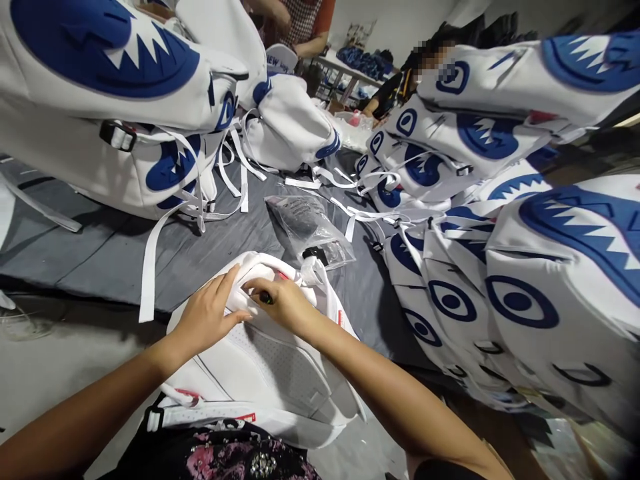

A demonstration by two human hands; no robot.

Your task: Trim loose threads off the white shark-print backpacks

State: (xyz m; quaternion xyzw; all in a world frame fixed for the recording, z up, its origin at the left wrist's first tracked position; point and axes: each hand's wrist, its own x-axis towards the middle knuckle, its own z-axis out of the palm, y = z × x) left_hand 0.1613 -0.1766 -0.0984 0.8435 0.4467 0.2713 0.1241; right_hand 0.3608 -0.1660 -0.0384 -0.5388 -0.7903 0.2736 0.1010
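Observation:
A white backpack (pixel 280 353) lies at the table's near edge against my body, its perforated back panel facing up and its straps hanging at the sides. My left hand (pixel 213 312) rests on its upper part, fingers stretched and thumb spread. Close beside it, my right hand (pixel 284 305) is closed over the top seam. A small dark tool (pixel 267 297) with a yellowish edge pokes out of that fist; its working end is hidden. Just beyond the backpack sits a clear plastic bag (pixel 310 227) with dark contents.
Finished-looking white backpacks with blue shark mouths are piled at left (pixel 115 60) and right (pixel 525 293). Loose white straps (pixel 150 267) trail over the dark table cover (pixel 100 247). Two other people (pixel 305 27) are across the table.

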